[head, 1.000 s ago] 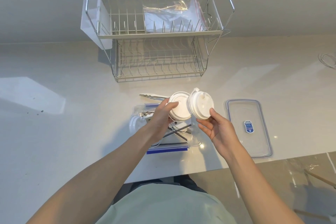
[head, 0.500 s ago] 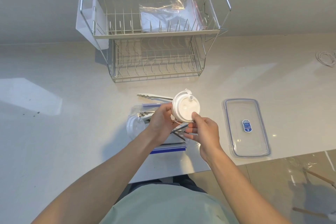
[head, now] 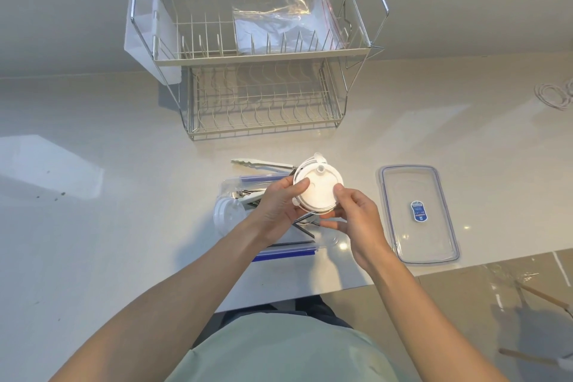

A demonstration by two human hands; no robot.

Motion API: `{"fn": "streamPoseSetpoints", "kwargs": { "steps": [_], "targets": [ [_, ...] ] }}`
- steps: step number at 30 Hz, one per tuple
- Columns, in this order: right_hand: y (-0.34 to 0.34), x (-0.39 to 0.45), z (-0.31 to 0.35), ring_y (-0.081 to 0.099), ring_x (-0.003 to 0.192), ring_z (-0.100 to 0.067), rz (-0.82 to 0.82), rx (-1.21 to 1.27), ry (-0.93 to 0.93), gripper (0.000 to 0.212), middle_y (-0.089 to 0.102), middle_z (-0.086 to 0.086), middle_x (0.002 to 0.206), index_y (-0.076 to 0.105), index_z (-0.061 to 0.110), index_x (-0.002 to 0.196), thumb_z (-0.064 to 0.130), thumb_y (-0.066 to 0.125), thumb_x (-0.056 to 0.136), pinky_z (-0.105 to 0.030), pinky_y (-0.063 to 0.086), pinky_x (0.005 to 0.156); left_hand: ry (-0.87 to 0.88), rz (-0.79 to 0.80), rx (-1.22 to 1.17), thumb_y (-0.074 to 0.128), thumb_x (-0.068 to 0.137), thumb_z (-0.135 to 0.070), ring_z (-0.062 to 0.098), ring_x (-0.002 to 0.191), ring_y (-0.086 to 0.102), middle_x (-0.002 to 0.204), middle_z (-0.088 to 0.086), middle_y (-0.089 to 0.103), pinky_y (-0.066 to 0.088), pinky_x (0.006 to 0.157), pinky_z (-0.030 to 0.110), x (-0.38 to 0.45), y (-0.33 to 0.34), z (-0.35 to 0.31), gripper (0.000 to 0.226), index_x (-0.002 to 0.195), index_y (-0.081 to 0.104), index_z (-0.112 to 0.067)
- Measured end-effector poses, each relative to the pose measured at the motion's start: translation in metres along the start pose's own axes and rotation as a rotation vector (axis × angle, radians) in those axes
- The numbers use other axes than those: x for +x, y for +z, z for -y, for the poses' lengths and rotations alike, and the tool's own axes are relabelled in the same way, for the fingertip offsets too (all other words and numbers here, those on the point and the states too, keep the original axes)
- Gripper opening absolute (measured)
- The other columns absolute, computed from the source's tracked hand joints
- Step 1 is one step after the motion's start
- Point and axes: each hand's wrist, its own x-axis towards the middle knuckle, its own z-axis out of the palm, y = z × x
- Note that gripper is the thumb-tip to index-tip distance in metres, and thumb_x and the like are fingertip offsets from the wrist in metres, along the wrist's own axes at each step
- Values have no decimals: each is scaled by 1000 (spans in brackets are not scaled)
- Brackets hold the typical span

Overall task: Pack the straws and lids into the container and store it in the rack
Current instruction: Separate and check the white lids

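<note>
Head view shows both hands close together, holding white cup lids [head: 317, 192] stacked up, just above the box [head: 235, 195] on the counter [head: 93, 226]. The left hand [head: 276, 206] grips the stack on its left edge with the thumb on top. The right hand [head: 352, 215] pinches the right edge, thumb on top too. The lids are round, so they have no long side. Their flat tops tilt up toward the person, and a small spout sticks out at the far edge, pointing at the rack [head: 257, 56]. The box sits right under the hands and a bit to the left. Its long side runs left to right. Inside it I can see dark straws [head: 302, 228] and another lid [head: 228, 214] at the left end. Both hands are about as near to the box as each other, but the left one hangs more over it. I think the next move is straight down, to lay the stack flat in the box. The box cover [head: 418, 214] lies flat on the counter just to the right of the right hand, with its long side running away from the person. The rack stands far back, past white tongs [head: 263, 163]. A clear bag [head: 285, 28] lies on its top shelf.
</note>
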Motion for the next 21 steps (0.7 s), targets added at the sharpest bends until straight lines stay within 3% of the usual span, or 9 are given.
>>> {"fn": "streamPoseSetpoints", "kwargs": {
  "steps": [4, 7, 11, 14, 17, 21],
  "targets": [
    [-8, 0, -1, 76, 88, -29, 20, -118, -16, 28, 71, -15, 112, 62, 9, 123, 29, 56, 105, -36, 64, 68, -7, 9, 6, 61, 97, -29, 33, 113, 61, 137, 30, 58, 47, 103, 52, -1, 8, 1, 50, 140, 56, -2],
    [-14, 3, -5, 71, 101, -22, -104, -378, -159, 33, 65, -2, 121, 54, 27, 137, 30, 55, 103, -44, 64, 81, -38, -6, 17, 57, 99, -41, 35, 117, 60, 138, 25, 59, 40, 109, 60, 0, 16, 2, 52, 139, 58, -8],
    [-13, -4, 0, 58, 119, -11, -63, -624, -266, 75, 51, 9, 140, 38, 34, 150, 57, 67, 85, -42, 55, 97, -57, 60, -32, 45, 103, -32, 27, 107, 65, 122, 15, 67, 54, 84, 38, -3, 23, 1, 37, 130, 63, -13],
    [-6, -7, 7, 51, 127, -12, -24, -743, -253, 105, 41, 10, 148, 27, 32, 155, 71, 74, 70, -37, 53, 97, -68, 91, -10, 48, 100, -30, 25, 101, 63, 115, 11, 67, 47, 76, 36, -6, 27, 0, 33, 124, 64, -15],
    [2, -6, 9, 53, 120, -13, 8, -773, -260, 98, 40, 7, 141, 32, 32, 154, 65, 77, 74, -27, 51, 87, -81, 109, -34, 55, 96, -31, 25, 96, 61, 108, 11, 65, 44, 72, 34, -6, 28, 1, 30, 119, 65, -16],
    [3, -7, 10, 54, 111, -9, 18, -694, -269, 83, 45, 10, 128, 45, 33, 143, 58, 83, 73, -19, 48, 78, -99, 156, -116, 49, 101, -37, 25, 100, 66, 110, 12, 67, 50, 83, 38, -8, 26, 0, 35, 122, 63, -13]
  ]
}}
